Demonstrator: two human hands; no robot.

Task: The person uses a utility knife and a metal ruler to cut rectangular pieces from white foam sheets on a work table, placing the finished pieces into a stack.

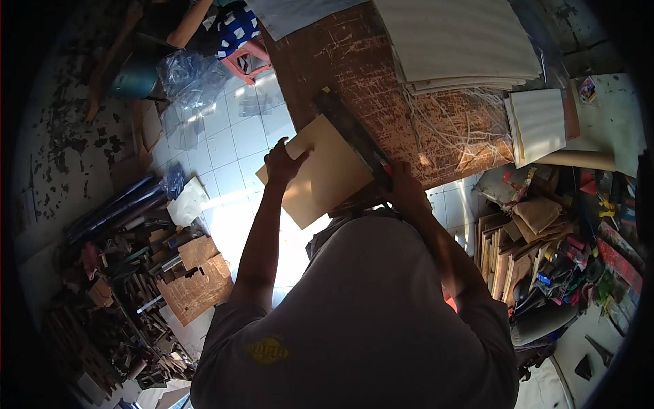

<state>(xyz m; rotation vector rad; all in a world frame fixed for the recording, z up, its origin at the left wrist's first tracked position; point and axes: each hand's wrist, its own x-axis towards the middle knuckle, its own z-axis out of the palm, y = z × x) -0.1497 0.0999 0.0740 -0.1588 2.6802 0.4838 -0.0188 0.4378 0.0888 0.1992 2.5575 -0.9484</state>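
Observation:
A tan rectangular board (330, 167) lies at the near left corner of the worktable, part of it jutting past the edge over the floor. My left hand (281, 163) is closed on its left edge, thumb across the top face. Along the board's right side runs a long, dark flat bar (354, 136), slanting from the table's left edge toward me. My right hand (405, 187) is closed around the bar's near end. A small red piece (388, 169) shows by those fingers; what it belongs to is hidden.
The worktable (327, 54) has a scratched brown top. Stacked pale sheets (463, 44) and loose white strands (443, 123) lie on it; smaller pale sheets (538, 126) rest at its right end. Wood scraps (197, 279) crowd the left, upright boards (504, 252) the right. A pink stool (248, 61) stands beyond.

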